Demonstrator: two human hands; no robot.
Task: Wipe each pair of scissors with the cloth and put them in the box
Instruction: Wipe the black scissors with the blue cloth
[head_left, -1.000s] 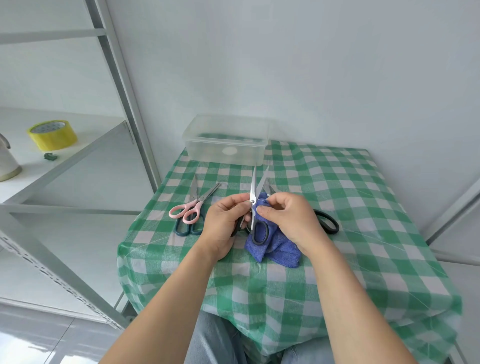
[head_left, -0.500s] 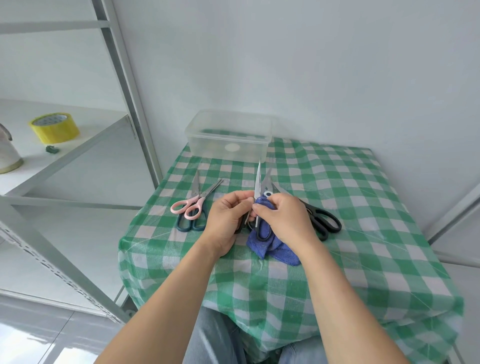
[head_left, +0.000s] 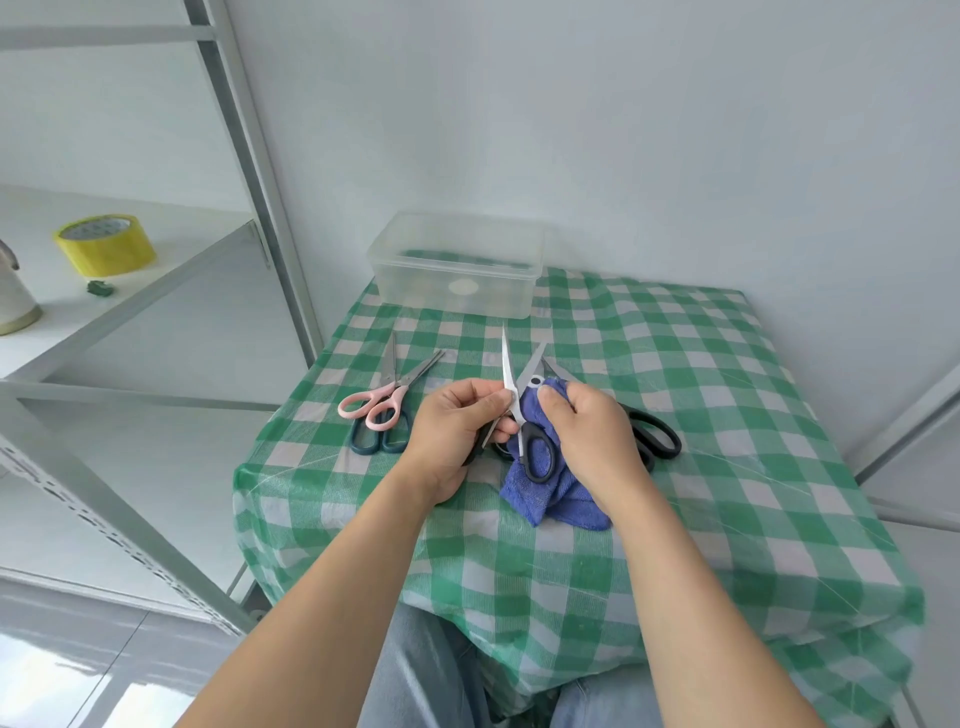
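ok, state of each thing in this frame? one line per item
held scissors: blades open, pinched in left hand
blue cloth: bunched, gripped by right hand, against one blade
pink scissors: open, on table, lying over the dark teal scissors
black scissors: on table, partly hidden
box: lidless, no scissors seen inside
tape roll: flat on shelf

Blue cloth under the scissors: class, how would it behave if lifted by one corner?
The blue cloth would probably hang floppy, since it already bunches and folds around the right hand. It looks light, and its fuzzy pile suggests easy grip, not slippery.
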